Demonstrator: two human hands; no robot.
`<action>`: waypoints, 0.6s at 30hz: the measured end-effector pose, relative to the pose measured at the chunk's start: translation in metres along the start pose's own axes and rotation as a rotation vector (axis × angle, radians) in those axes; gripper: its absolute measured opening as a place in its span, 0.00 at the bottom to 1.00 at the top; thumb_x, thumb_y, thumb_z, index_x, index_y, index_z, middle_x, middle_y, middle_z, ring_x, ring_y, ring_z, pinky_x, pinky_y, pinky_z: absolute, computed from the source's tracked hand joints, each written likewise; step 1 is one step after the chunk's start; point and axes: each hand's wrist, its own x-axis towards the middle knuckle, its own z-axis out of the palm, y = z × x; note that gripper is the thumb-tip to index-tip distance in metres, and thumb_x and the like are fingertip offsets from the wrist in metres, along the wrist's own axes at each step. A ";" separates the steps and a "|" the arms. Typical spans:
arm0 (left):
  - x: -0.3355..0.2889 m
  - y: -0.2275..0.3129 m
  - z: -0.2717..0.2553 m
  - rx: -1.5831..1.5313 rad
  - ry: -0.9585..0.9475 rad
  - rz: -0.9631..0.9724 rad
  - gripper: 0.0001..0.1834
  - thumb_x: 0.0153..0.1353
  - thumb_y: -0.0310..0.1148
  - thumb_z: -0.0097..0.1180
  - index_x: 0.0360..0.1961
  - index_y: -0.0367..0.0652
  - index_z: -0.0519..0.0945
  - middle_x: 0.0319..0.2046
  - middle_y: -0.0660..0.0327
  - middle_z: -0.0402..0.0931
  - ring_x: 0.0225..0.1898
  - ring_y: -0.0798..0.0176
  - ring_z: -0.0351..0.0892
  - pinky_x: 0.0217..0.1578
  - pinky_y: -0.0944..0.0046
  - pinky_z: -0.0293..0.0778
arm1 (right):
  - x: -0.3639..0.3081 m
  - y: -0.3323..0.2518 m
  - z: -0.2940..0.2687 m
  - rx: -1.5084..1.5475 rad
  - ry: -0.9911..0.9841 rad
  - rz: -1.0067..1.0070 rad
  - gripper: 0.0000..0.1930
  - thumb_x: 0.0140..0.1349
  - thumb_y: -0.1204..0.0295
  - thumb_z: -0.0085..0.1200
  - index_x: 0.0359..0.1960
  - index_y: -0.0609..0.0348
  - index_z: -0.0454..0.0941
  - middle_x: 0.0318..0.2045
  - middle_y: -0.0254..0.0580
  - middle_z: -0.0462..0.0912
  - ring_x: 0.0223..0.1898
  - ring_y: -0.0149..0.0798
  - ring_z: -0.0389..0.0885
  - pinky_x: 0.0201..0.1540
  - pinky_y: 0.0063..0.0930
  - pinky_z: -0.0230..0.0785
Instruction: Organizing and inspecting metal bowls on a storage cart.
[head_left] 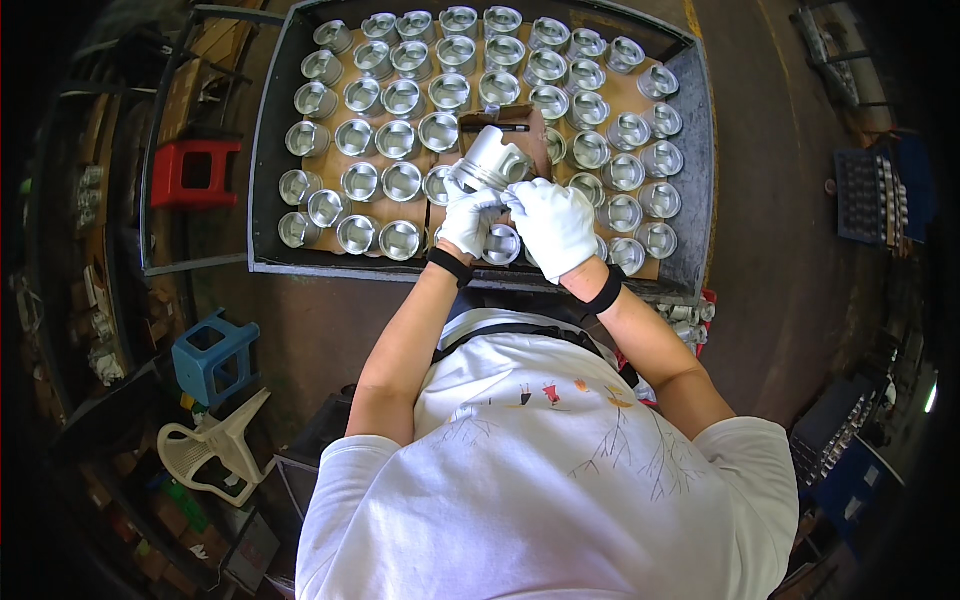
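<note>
A shiny metal piston (492,160) is tilted on its side above the table, its ring grooves toward me. My left hand (467,215), in a white glove, is closed round the grooved end. My right hand (553,222), gloved too, has its fingertips pinched at the right edge of that same end. Whether a smaller part sits between those fingertips is hidden. Behind the piston lies an open cardboard box (540,125) with a dark pen-like stick (500,128) on it. Many similar pistons (401,182) stand in rows around my hands.
The pistons rest on brown cardboard (385,208) inside a metal-rimmed table (690,150). At left are a red stool (195,172), a blue stool (215,355) and a beige plastic chair (215,450). More metal parts (690,325) sit by the table's near right corner.
</note>
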 end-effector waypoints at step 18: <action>-0.002 -0.002 0.002 -0.029 0.036 0.101 0.25 0.55 0.15 0.53 0.53 0.42 0.65 0.39 0.53 0.78 0.37 0.56 0.82 0.41 0.55 0.82 | -0.001 -0.003 0.001 -0.009 0.036 -0.010 0.05 0.53 0.64 0.59 0.28 0.46 0.77 0.23 0.36 0.78 0.25 0.40 0.81 0.30 0.37 0.69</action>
